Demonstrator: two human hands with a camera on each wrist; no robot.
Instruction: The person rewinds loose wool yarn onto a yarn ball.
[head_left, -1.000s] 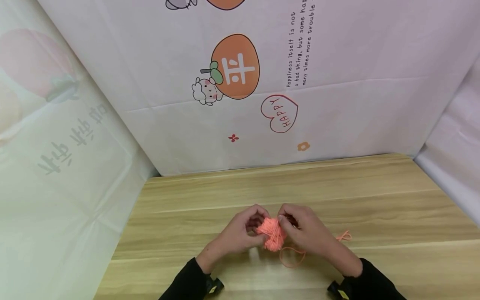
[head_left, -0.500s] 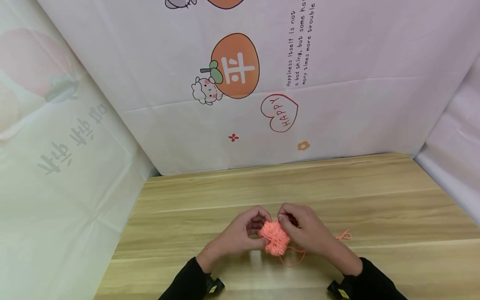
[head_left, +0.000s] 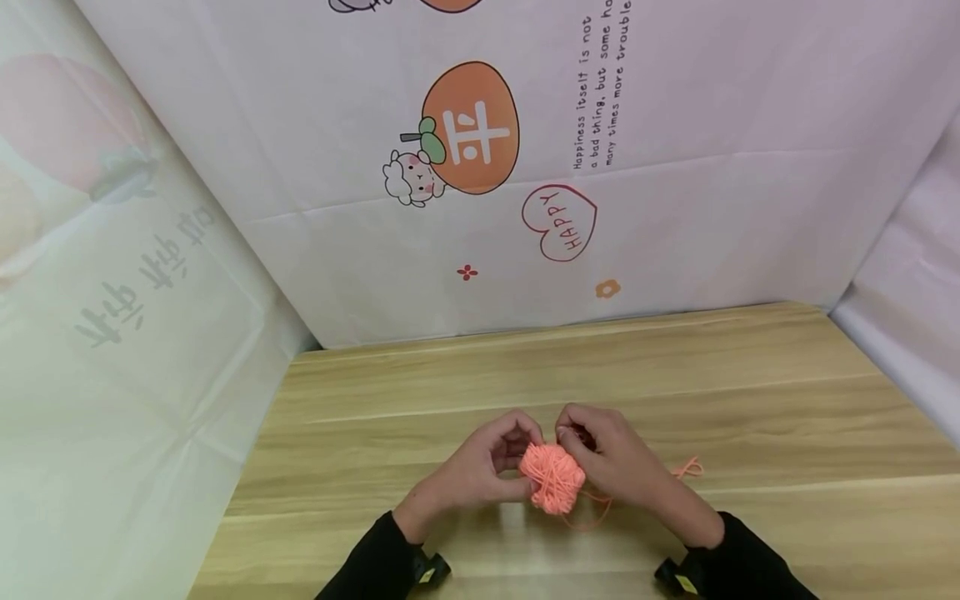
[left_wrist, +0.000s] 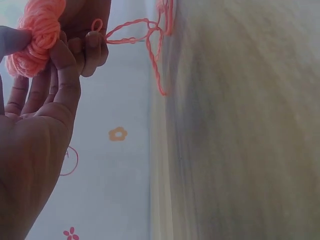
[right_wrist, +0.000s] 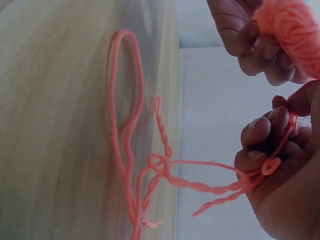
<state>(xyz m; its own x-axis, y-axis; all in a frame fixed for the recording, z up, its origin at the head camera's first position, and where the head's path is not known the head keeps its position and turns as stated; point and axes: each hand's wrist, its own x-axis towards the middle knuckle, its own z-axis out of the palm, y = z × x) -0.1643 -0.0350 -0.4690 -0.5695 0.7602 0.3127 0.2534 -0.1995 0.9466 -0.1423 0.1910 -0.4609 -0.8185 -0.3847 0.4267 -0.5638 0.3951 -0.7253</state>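
A ball of coral-pink yarn is held above the table between the thumb and fingers of my left hand. Close at its right, my right hand pinches a strand of the yarn, its fingers curled. In the right wrist view, loose yarn strands run from the curled right fingers down to the table, where a long loop lies. The left wrist view shows the ball in the left hand, with twisted strands trailing from the other hand.
A wood-grain table lies under both hands. A white printed cloth rises behind it, with more white cloth at the left and right sides. A small yarn loop shows beside the right forearm.
The yarn ball has turned in the left fingers and shifted slightly right and down, covering part of the hanging strand loop. Both hands stay almost in place.
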